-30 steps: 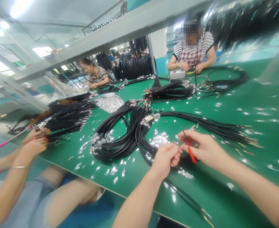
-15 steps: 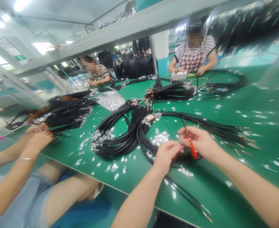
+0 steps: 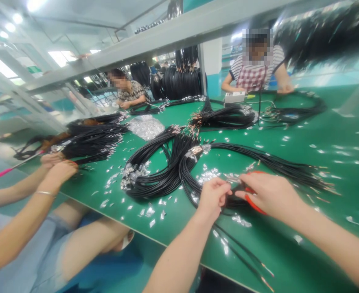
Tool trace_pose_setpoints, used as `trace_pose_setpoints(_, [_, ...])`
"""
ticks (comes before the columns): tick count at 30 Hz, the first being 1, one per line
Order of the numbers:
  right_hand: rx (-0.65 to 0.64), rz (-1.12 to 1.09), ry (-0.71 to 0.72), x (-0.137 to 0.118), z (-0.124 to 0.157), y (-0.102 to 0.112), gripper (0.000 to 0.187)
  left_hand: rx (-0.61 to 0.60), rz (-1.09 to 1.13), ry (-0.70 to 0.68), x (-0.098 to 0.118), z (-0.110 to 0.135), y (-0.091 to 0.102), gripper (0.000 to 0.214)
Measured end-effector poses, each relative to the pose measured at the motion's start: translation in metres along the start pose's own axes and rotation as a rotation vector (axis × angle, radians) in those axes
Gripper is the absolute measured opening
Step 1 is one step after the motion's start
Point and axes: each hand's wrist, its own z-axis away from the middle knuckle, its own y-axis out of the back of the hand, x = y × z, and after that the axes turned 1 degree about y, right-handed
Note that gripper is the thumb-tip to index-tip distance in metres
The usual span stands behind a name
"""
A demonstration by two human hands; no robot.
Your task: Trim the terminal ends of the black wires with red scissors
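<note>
My left hand (image 3: 214, 196) is closed in a pinch on the end of a black cable (image 3: 230, 193), whose tip is mostly hidden by the fingers. Close on its right, my right hand (image 3: 266, 192) grips a pair of red-handled scissors (image 3: 255, 204), pointing left toward the pinched cable; the blades are hard to make out. Beneath both hands a tied coil of black cables (image 3: 184, 173) rests on the green table (image 3: 314, 240). Two cable ends with bare copper (image 3: 266, 280) stick out toward the table's front edge.
Foil scraps (image 3: 208, 174) are scattered over the table. Further cable bundles (image 3: 225, 118) and a clear plastic bag (image 3: 145, 127) lie beyond. At left, a co-worker's hands (image 3: 60, 169) work on cables. Two more people sit across, under a metal shelf beam (image 3: 155, 38).
My right hand has turned the scissors from upright, held across the palm, to pointing left with fingers at the handles. My left hand keeps its pinch. A co-worker opposite has moved one hand outward.
</note>
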Motion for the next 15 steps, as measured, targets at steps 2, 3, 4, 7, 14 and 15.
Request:
trace_pose_setpoints(2, [-0.019, 0.112, 0.050, -0.0023, 0.0026, -0.0005, 0.025, 0.020, 0.002, -0.011, 0.0003, 0.0005, -0.0007, 0.025])
trace_pose_setpoints(3, [-0.027, 0.143, 0.059, -0.0032, 0.0032, -0.0014, 0.025, 0.028, 0.000, -0.016, 0.0006, 0.0007, -0.0012, 0.025])
trace_pose_setpoints(4, [-0.031, 0.165, 0.061, -0.0037, 0.0034, -0.0025, 0.023, 0.035, -0.003, -0.019, 0.0009, 0.0008, -0.0018, 0.026])
trace_pose_setpoints(7, [-0.024, 0.209, 0.062, -0.0031, 0.0031, -0.0044, 0.020, 0.051, -0.024, -0.035, 0.0016, 0.0014, -0.0036, 0.026])
trace_pose_setpoints(14, [-0.030, 0.228, 0.119, -0.0027, 0.0023, 0.0014, 0.015, 0.112, -0.133, -0.169, -0.0029, 0.0038, -0.0053, 0.019])
trace_pose_setpoints(15, [-0.032, 0.236, 0.123, -0.0032, 0.0030, 0.0021, 0.016, 0.110, -0.146, -0.190, -0.0038, 0.0039, -0.0049, 0.018])
